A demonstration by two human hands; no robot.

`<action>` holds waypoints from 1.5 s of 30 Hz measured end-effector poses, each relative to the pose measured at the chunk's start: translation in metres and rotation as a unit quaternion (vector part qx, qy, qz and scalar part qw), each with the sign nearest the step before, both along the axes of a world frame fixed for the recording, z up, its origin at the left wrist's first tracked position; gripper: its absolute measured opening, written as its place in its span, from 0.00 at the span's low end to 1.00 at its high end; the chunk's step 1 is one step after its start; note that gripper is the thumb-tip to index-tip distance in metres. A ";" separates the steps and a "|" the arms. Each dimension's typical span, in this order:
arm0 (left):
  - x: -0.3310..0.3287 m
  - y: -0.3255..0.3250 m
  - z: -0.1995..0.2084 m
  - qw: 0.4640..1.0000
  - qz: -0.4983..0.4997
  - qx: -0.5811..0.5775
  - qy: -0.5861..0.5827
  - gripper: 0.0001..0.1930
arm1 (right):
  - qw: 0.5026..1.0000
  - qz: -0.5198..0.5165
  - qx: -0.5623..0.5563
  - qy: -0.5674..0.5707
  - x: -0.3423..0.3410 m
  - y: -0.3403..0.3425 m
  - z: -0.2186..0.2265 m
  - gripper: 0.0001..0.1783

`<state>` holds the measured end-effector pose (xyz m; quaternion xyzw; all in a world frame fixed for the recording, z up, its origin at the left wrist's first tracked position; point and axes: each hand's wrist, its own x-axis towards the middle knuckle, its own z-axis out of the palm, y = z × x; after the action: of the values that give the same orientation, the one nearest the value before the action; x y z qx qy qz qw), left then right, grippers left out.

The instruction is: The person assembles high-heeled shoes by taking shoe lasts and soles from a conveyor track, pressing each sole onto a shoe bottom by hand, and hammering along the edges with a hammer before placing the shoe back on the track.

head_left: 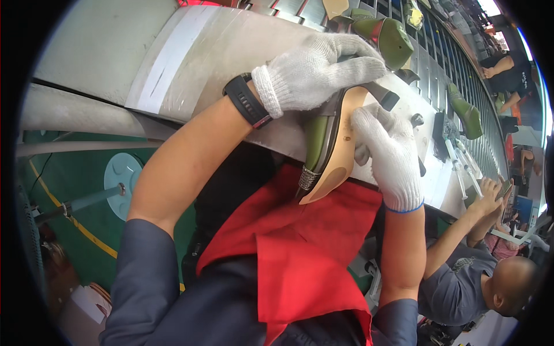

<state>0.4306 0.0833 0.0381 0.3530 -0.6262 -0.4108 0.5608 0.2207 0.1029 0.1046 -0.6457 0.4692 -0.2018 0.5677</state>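
Note:
A shoe on a green last (314, 138) is tilted over the bench edge, its tan sole (334, 158) turned up and its toe toward me. A sparkling band (309, 177) crosses the dark upper near the toe. My left hand (323, 72), in a white knit glove, is closed around the heel end. By its fingertips a dark block (384, 96) sticks out; whether it is joined to the shoe I cannot tell. My gloved right hand (389, 147) has its fingers drawn together at the sole's right side; anything within them is hidden.
On the metal bench (231, 52) lies another green last (392, 43) beyond my left hand. A green shoe (464, 112) rests on the roller conveyor, with white syringe-like tubes (461, 164) closer. At right a co-worker's hands (487, 196) hold a piece. A pale blue stool (122, 184) stands at left.

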 end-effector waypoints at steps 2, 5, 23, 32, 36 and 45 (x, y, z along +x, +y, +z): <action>0.000 0.002 0.000 1.000 0.000 0.000 0.002 0.18 | 0.997 -0.035 0.035 0.057 0.000 -0.001 -0.005 0.21; 0.005 0.004 0.002 0.998 -0.032 0.032 0.039 0.20 | 0.994 -0.014 0.083 -0.070 -0.012 -0.013 -0.029 0.23; 0.000 0.006 -0.010 0.990 0.039 -0.107 -0.081 0.19 | 0.980 -0.007 -0.196 0.022 0.016 -0.013 -0.015 0.19; -0.004 0.004 -0.011 0.983 0.068 -0.142 -0.099 0.19 | 0.989 -0.040 -0.132 0.060 0.009 -0.006 -0.021 0.18; -0.003 0.004 -0.011 0.982 0.066 -0.147 -0.102 0.19 | 0.959 -0.030 -0.206 0.193 0.015 0.000 -0.009 0.17; 0.003 0.014 -0.005 0.995 0.025 -0.069 -0.066 0.23 | 1.000 0.009 0.004 0.018 -0.001 0.004 -0.008 0.29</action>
<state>0.4333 0.0971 0.0330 0.3552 -0.6799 -0.3285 0.5511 0.2202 0.1068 0.0968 -0.6509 0.4743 -0.1835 0.5636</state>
